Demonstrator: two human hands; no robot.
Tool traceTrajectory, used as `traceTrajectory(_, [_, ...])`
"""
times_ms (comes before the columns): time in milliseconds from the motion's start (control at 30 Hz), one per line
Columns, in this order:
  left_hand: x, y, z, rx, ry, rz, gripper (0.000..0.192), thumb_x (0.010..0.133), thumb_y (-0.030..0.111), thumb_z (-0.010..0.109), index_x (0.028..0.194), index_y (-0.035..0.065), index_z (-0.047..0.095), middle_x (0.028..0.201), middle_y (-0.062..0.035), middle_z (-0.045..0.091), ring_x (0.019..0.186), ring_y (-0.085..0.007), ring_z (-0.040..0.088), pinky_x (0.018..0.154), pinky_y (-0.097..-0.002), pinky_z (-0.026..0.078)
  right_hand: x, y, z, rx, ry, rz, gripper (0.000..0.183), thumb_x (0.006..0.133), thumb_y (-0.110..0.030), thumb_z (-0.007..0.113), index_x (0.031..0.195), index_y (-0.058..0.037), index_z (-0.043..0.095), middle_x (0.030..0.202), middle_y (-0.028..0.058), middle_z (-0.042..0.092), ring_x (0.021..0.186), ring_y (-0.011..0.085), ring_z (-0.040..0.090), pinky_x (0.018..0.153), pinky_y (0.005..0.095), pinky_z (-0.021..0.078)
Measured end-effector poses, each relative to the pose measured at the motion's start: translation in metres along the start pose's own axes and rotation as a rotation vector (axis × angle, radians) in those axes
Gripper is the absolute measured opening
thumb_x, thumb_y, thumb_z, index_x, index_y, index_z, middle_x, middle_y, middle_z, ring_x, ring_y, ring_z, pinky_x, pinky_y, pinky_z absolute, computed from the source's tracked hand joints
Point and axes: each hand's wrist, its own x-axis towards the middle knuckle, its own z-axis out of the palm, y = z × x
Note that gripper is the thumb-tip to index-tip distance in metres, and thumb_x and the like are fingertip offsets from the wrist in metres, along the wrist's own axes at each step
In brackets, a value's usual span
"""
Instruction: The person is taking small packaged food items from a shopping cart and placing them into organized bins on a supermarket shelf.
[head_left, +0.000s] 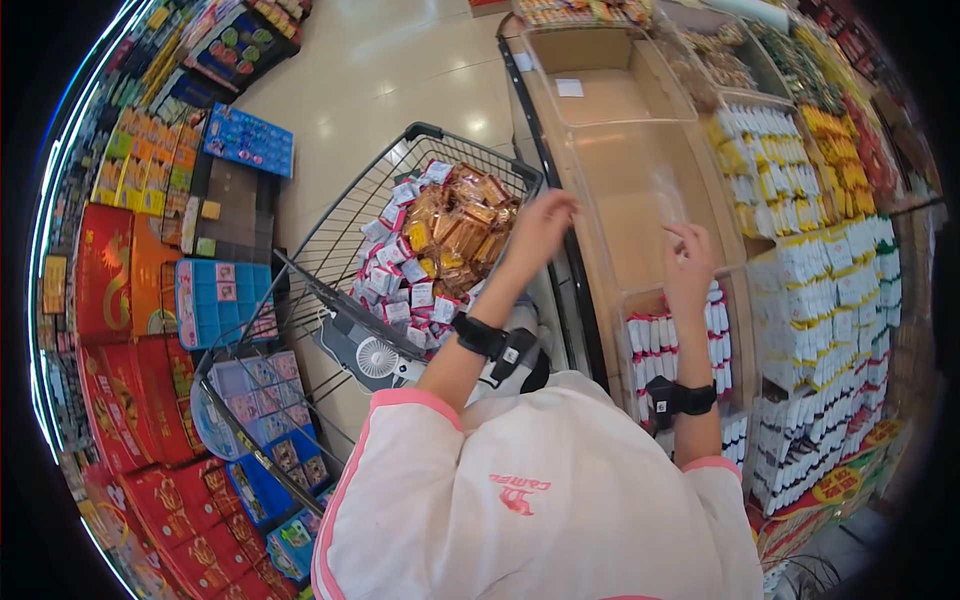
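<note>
My left hand, slightly blurred, hovers between the wire shopping cart and the display bins, with nothing visible in its loosely bent fingers. My right hand hangs over a bare-bottomed clear plastic bin; its fingers are bent and apart, and I see nothing held. Inside the cart lie brown snack packs in clear wrapping beside a heap of small white-and-pink packets. Below my right hand, rows of white-and-red packets stand in another bin, partly hidden by my forearm.
A white handheld fan rests at the cart's handle end. More bins with yellow-and-white packets and white packets line the right. Red gift boxes and blue compartment trays border the left. Tiled floor stretches beyond the cart.
</note>
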Motion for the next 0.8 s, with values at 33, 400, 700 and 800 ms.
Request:
traceTrajectory(33, [0.004,-0.01,-0.025,-0.008,0.18,0.019,0.019,0.082,0.006,0.046,0.097,0.0006,0.055,0.085,-0.0068,0.058,0.073,-0.0124,0.056,0.065,-0.0244,0.046,0.004,-0.009,0.017,0.028,-0.067,-0.052,0.02,0.074,-0.001,0.055,0.093,-0.0062,0.061,0.091,0.0091,0.053,0.069,0.0203,0.052,0.063,0.028,0.0439])
traceTrajectory(400, [-0.033,-0.15,-0.173,0.595,1.446,-0.872,0.049,0.071,0.013,0.061,0.115,0.0111,0.04,0.111,-0.0166,0.035,0.104,-0.0315,0.036,0.08,-0.0423,0.037,-0.004,-0.077,0.223,0.36,-0.645,-0.353,0.017,0.071,-0.004,0.057,0.087,-0.0046,0.06,0.084,0.01,0.053,0.076,0.0252,0.055,0.067,0.0351,0.0443])
traceTrajectory(700, [-0.069,-0.171,-0.219,0.644,1.37,-1.368,0.065,0.074,0.024,0.059,0.129,0.0205,0.025,0.127,-0.022,0.022,0.116,-0.0388,0.027,0.087,-0.0515,0.032,-0.061,-0.062,0.379,0.159,-1.077,-0.436,0.021,0.072,-0.005,0.048,0.09,-0.0017,0.059,0.08,0.0177,0.057,0.083,0.0348,0.055,0.073,0.0409,0.0441])
traceTrajectory(800, [-0.071,-0.172,-0.234,0.649,1.183,-1.276,0.073,0.071,0.021,0.063,0.132,0.0256,0.024,0.136,-0.0258,0.007,0.124,-0.0431,0.015,0.092,-0.0557,0.029,-0.067,-0.054,0.401,0.049,-1.253,-0.34,0.028,0.072,-0.003,0.044,0.097,-0.0025,0.058,0.095,0.0201,0.058,0.092,0.0357,0.055,0.078,0.0432,0.0439])
